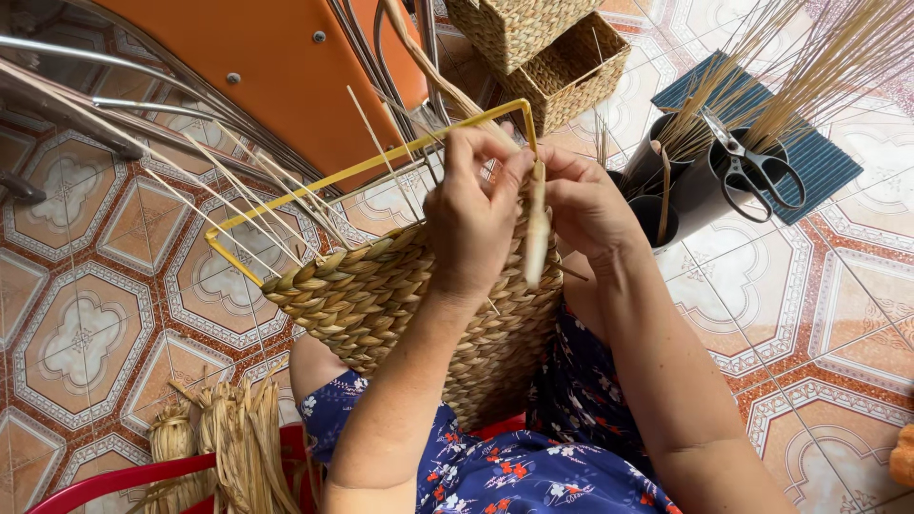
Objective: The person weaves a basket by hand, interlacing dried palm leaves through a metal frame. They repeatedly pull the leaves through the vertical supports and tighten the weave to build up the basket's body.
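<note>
A half-woven straw basket (381, 295) on a yellow wire frame (314, 186) rests on my lap, its open end pointing away from me. My left hand (471, 219) pinches a pale straw strand (536, 228) at the frame's upright corner, fingers closed on the weave. My right hand (586, 205) sits just beside it, fingers curled around the same strand and the frame's corner post. Thin bare reed spokes (238, 190) stick out from the unwoven part of the basket toward the upper left.
Finished woven baskets (562, 57) stand at the top. Black scissors (747, 162) lie on dark tubes (666, 162) holding thin reeds, over a blue mat (819, 157). Dried straw bundles (238, 438) lie in a red bin at lower left. An orange chair (257, 67) stands behind.
</note>
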